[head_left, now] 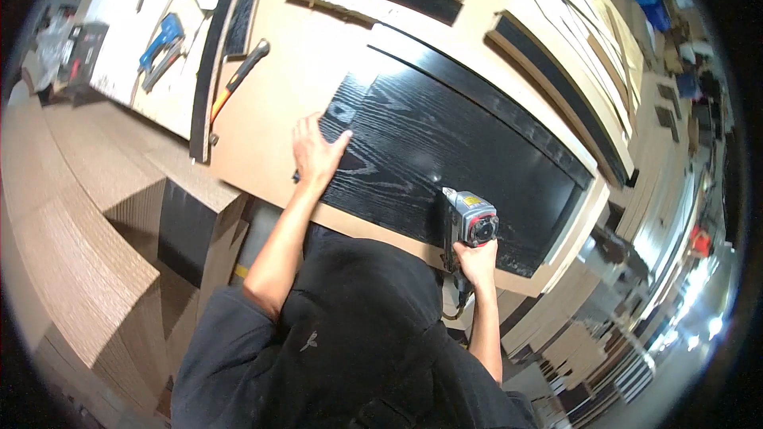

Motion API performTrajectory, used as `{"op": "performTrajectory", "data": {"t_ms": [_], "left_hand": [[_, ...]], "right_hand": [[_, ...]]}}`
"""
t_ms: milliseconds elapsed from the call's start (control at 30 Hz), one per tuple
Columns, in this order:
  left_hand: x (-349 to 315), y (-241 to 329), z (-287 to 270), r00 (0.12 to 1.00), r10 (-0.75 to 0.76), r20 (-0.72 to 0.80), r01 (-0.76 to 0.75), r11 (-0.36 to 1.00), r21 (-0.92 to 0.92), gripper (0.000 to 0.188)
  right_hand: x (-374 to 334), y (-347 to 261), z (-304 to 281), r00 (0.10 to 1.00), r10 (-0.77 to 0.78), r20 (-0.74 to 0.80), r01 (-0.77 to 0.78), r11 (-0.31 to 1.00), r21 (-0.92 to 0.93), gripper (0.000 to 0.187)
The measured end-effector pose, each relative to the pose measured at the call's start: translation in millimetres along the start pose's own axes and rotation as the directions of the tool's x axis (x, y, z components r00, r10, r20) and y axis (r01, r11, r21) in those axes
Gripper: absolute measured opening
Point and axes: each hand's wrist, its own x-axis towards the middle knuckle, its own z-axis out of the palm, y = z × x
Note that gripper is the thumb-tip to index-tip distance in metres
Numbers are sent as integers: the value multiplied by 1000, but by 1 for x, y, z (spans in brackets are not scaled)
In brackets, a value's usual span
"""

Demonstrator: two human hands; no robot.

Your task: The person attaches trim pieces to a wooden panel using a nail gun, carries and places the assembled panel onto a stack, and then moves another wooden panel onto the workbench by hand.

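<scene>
Black, loose-cut top (358,365) worn; fabric matte, softly creased. Small pale emblem (309,340), roughly bird-shaped, set left of centre. Left sleeve (218,342), dark grey-black, ended near the elbow; right sleeve (515,403), also dark, only partly shown at the near edge. Forearms (282,246) left uncovered; left hand (316,155) and right hand (477,260) seen bare.

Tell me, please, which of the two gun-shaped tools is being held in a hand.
The grey gun-shaped tool, gripped in the right hand at the black panel; the blue one lies off to the left with no hand on it.
</scene>
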Motion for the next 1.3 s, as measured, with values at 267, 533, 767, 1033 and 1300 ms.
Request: {"op": "performTrajectory", "data": {"t_ms": [267,533,767,1033,1300], "left_hand": [[37,15,11,995,85,48,-84,996,-24,77],[74,26,37,988,130,87,-115,981,-158,68],[74,32,36,994,87,66,-76,984,-161,66],[82,23,32,992,76,105,-51,972,-230,65],[108,21,38,997,68,23,-55,927,-371,31]], "right_hand": [[-7,-22,30,999,-36,25,36,999,-31,20],[-7,-22,53,998,49,41,-51,997,58,18],[5,-86,55,997,72,42,-79,976,204,21],[80,-170,67,987,-39,158,-6,961,275,31],[108,-211,78,974,-37,222,-16,972,236,35]]}}
